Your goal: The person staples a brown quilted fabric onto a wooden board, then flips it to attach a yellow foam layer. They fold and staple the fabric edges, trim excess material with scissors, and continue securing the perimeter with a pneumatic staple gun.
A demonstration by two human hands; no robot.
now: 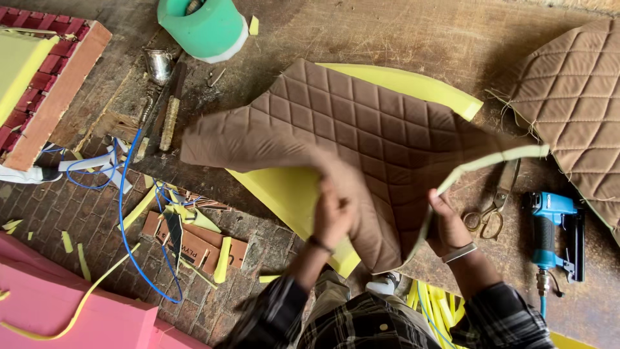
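Here, label by label, from the hands outward:

Left hand point(332, 216): closed on a fold of the quilt point(361, 136), fingers pinching the brown fabric where it bunches near the front edge.
Right hand point(447, 226): closed on the quilt's right edge, where the fabric and its thin yellow backing turn up; a metal bracelet sits on the wrist.
Quilt: brown, diamond-stitched, lifted at the front between both hands and spread away from the person over the bench point(420, 39); its left corner curls over.
Foam point(284, 190): a yellow sheet lying under the quilt, showing beyond it at the far side and at the near left.
Scissors point(494, 207): on the bench just right of the right hand, handles toward the person.
Stapler point(549, 226): blue air tool lying on the bench right of the scissors, hose end toward the person.
Second quilt point(575, 97): same brown stitched fabric, at the bench's far right, apart from the held one.
Tape roll point(203, 29): big green roll at the far edge of the bench.
Brush point(170, 123): lying near the bench's left end, beside small metal bits.
Floor point(84, 213): brick, with yellow offcuts and a blue cable point(126, 220) looping across it.
Pink slab point(58, 304): at the near left corner.
Sleeves: dark plaid, on both arms.
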